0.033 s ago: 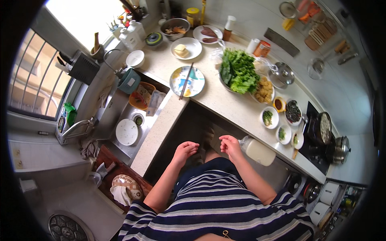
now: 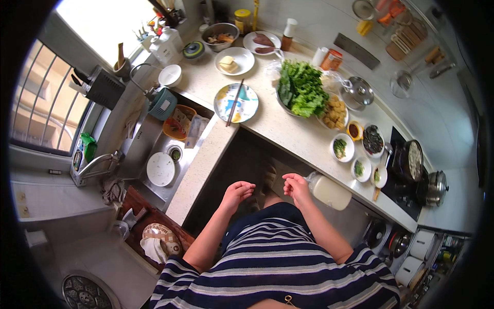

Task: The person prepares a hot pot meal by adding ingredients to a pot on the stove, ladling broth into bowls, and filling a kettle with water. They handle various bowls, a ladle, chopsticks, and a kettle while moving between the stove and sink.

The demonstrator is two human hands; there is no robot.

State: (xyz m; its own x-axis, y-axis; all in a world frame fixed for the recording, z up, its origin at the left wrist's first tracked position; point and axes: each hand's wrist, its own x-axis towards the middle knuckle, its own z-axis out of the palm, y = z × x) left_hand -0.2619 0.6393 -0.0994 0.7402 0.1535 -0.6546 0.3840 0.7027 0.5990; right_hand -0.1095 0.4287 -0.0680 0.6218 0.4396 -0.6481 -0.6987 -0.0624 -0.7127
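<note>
My left hand (image 2: pixel 238 195) hovers in front of my body, its loosely bent fingers pointing inward and holding nothing. Opposite it, my right hand (image 2: pixel 297 188) is raised with slightly curled fingers, also without anything in them. A gap separates the two hands, and neither touches the counter (image 2: pixel 288 147). Nearest to the right hand is a pale container (image 2: pixel 332 192) below the counter edge. Ahead lies a patterned plate (image 2: pixel 226 105) with dark chopsticks (image 2: pixel 235 103) across it. A heap of leafy greens (image 2: pixel 303 90) fills a bowl farther right.
At left, the sink (image 2: pixel 191 154) holds a white plate (image 2: pixel 160 169) and an orange basket (image 2: pixel 180 122). Small bowls (image 2: pixel 342 148) of chopped ingredients line the right counter, before a pan (image 2: pixel 410 159) on the stove. Behind stand a plate of pale yellow food (image 2: pixel 227 64) and a plate of dark meat (image 2: pixel 264 43).
The view has shifted slightly, so the counter and dishes sit a little farther left in the picture. Both hands keep nearly the same pose.
</note>
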